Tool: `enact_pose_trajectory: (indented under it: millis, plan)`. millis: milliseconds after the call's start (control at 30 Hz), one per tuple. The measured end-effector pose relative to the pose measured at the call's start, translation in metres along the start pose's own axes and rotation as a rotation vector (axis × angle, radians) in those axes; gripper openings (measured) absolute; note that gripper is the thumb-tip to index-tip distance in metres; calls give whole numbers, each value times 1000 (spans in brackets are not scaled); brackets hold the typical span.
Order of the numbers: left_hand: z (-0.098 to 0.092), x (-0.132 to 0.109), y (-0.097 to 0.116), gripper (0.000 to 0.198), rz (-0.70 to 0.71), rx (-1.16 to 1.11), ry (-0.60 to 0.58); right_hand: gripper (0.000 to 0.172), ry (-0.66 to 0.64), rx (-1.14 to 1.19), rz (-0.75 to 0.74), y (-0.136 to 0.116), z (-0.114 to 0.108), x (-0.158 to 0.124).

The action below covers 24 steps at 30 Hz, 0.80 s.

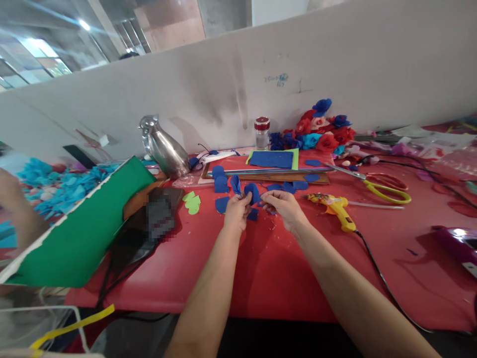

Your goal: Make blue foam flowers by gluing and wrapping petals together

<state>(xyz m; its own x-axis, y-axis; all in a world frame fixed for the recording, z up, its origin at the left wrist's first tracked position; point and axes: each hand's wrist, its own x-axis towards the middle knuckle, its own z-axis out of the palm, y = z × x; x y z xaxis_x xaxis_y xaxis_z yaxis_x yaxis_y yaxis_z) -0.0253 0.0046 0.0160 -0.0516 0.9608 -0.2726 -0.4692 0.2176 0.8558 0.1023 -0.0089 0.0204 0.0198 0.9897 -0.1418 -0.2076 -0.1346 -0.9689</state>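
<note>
My left hand (237, 211) is closed, pinching a curved blue petal (252, 193) between thumb and fingers. A second folded blue piece (235, 184) rises just behind that hand; whether it is held too is hard to tell. At the petal's right edge, the fingertips of my right hand (282, 205) are pinched together on it. More blue cut pieces (221, 184) lie around both hands on the red tabletop (257, 278). Right of my right hand rests a yellow glue gun (341, 210), its nozzle pointing left.
Scissors (385, 191) lie behind the glue gun. Red, pink and blue flowers (328, 141) are heaped against the wall. A steel jug (164, 146), a red-lidded jar (262, 133), light green pieces (192, 203) and a green board (85, 233) surround the work. Another person's arm (18, 209) shows at far left.
</note>
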Motion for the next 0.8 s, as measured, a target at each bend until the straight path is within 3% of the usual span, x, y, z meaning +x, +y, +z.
enact_pose_trajectory:
  millis: [267, 433, 533, 700, 800]
  plan:
    - [1, -1, 2, 47, -28, -18, 7, 20, -6, -33, -14, 2, 0, 1]
    - [-4, 2, 2, 40, 30, 41, 73, 14, 72, -133, -87, 4, -6, 4]
    - [-9, 6, 7, 40, 100, 87, 156, 12, 174, -250, -158, 5, -14, 8]
    - [-19, 10, 19, 44, 174, 46, 295, 18, 514, -242, -395, 1, -24, 12]
    - [-22, 10, 23, 48, 209, 25, 282, 21, 512, -298, -409, -4, -25, 9]
